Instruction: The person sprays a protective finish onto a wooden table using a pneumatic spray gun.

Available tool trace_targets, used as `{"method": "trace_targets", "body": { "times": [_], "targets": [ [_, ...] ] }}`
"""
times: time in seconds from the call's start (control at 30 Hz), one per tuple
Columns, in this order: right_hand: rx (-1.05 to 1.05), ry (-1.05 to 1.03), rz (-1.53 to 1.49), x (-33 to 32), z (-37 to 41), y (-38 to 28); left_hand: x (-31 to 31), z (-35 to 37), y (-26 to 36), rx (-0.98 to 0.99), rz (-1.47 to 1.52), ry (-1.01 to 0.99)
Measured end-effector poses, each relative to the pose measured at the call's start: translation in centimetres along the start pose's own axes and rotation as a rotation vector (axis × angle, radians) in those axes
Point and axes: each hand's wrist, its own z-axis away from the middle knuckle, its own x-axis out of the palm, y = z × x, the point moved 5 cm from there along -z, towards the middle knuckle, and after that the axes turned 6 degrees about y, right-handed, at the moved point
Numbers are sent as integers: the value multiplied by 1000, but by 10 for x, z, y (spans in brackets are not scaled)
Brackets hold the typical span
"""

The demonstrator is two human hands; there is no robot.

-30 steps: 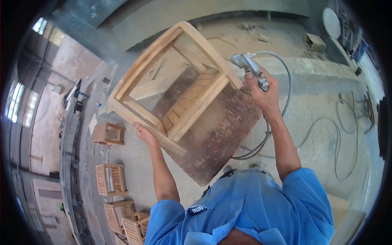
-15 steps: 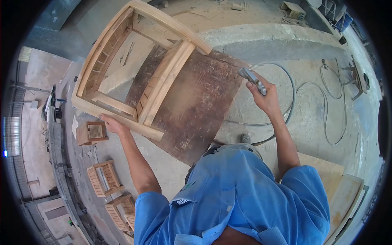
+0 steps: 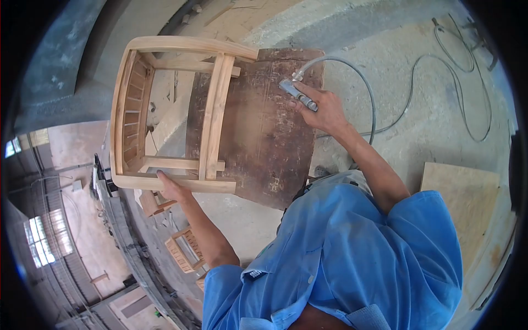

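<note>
Here, left hand (image 3: pixel 171 188) grip closed on the near rail of the wooden chair frame (image 3: pixel 212 110), which sits over a dark board (image 3: pixel 264 132) on the concrete floor (image 3: pixel 429 143), while right hand (image 3: pixel 325 110) grip wraps an air gun (image 3: pixel 297 94) beside the frame.

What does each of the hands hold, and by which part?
The left hand grips the wooden frame by its near rail. The right hand holds the air tool around its body, with the hose leaving the far end.
</note>
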Motion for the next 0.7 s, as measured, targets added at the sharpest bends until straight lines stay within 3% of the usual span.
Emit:
{"method": "trace_targets", "body": {
  "times": [0.13,0.27,0.37,0.47,0.7],
  "targets": [
    [-1,34,-116,21,8,17,-9,-18,-11,-34,-119,-21],
    [101,-27,-247,59,-6,39,10,44,23,-123,-236,-7],
    [208,-66,-198,87,-13,67,2,-1,2,34,-348,-21],
    [177,40,-109,93,3,87,5,6,1,11,-383,-44],
    [129,-265,-570,131,48,79,10,33,-3,33,-285,-114]
  ]
}}
